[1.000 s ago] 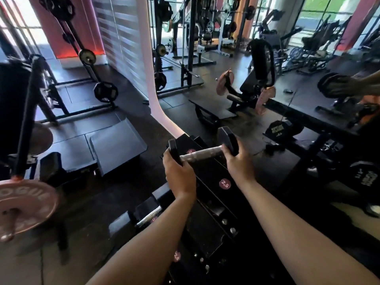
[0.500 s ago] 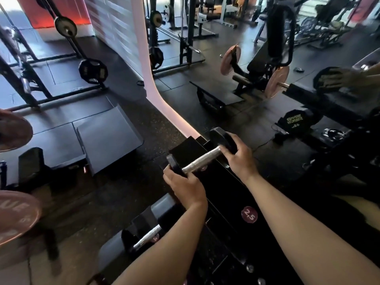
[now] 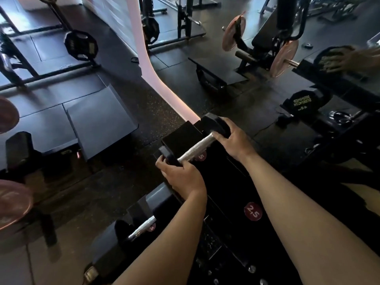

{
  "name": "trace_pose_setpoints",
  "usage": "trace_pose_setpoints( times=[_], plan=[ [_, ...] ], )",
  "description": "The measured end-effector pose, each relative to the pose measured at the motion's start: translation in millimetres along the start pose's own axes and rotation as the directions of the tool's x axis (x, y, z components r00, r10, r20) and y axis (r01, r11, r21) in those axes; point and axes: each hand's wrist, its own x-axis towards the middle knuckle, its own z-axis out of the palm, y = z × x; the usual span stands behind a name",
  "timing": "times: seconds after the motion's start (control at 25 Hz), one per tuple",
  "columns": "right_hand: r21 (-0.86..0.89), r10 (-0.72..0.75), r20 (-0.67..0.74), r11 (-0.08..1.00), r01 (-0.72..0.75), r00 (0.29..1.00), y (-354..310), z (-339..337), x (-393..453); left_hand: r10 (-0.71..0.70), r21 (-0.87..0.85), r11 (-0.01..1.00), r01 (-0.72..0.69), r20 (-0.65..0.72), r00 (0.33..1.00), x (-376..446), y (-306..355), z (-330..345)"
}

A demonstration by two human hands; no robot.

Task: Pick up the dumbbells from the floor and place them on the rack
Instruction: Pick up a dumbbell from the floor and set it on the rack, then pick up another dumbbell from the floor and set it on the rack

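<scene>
A small dumbbell [image 3: 195, 148] with a knurled silver handle and black heads lies tilted across the far top of the black rack [image 3: 230, 188]. My left hand [image 3: 182, 175] grips its near black head. My right hand [image 3: 234, 140] holds its far head. A red round "2,5" label [image 3: 253, 210] marks the rack between my forearms. A second dumbbell [image 3: 141, 229] with a silver handle rests on a lower rack tier at the lower left, untouched.
A mirror runs along the right, showing a reflected hand on a black plate [image 3: 337, 58]. Pink weight plates [image 3: 12, 202] on a bar stand at the left. A dark floor mat [image 3: 100, 118] and plate-loaded machines [image 3: 265, 44] lie ahead.
The view has dipped toward the rack. The dumbbell has tilted, its left end now lower and nearer, with both hands still on its heads.
</scene>
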Motion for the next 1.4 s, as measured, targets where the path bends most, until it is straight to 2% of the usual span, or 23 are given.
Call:
trace_pose_setpoints(
  times=[0.28,0.44,0.56,0.68,0.76,0.84,0.88,0.96,1.04,1.24,1.32,1.4],
  plan=[
    [-0.015,0.06,0.093,0.998,-0.059,0.994,-2,-8,-3,-0.079,-0.005,0.997,0.079,0.06,0.995,-2,-6,-5],
    [0.03,0.089,0.033,0.996,-0.09,0.996,-10,-18,-18,-0.074,-0.02,0.997,0.075,0.071,0.995,-7,9,-8],
    [0.139,0.133,-0.016,0.982,-0.129,0.991,-13,-27,-33,0.09,0.06,0.994,-0.095,0.073,0.993,-11,24,-10],
    [0.257,0.182,-0.093,0.954,-0.153,0.979,-21,-50,-63,0.325,0.207,0.912,-0.355,0.165,0.931,-23,32,-12],
    [0.297,0.209,-0.186,0.943,-0.147,0.96,-18,-72,-93,0.476,0.195,0.82,-0.538,0.29,0.83,-39,37,-12],
    [0.285,0.23,-0.267,0.946,-0.152,0.936,-9,-95,-129,0.553,0.092,0.749,-0.656,0.458,0.696,-61,40,-10],
    [0.27,0.249,-0.306,0.948,-0.167,0.919,-3,-107,-149,0.565,0.021,0.726,-0.687,0.553,0.613,-76,41,-9],
    [0.209,0.279,-0.391,0.955,-0.211,0.877,10,-135,-200,0.549,-0.103,0.676,-0.73,0.731,0.406,-115,42,-8],
    [0.162,0.316,-0.461,0.949,-0.271,0.829,25,-166,-260,0.49,-0.182,0.617,-0.765,0.85,0.193,-164,38,-9],
    [0.174,0.456,-0.567,0.881,-0.441,0.686,55,-231,-448,0.331,-0.357,0.455,-0.816,0.918,-0.217,-317,14,-32],
    [0.214,0.507,-0.62,0.844,-0.492,0.599,63,-247,-538,0.265,-0.453,0.408,-0.793,0.889,-0.373,-389,1,-60],
    [0.262,0.56,-0.677,0.79,-0.555,0.477,69,-256,-637,0.195,-0.556,0.373,-0.743,0.83,-0.523,-465,-20,-99]
  ],
)
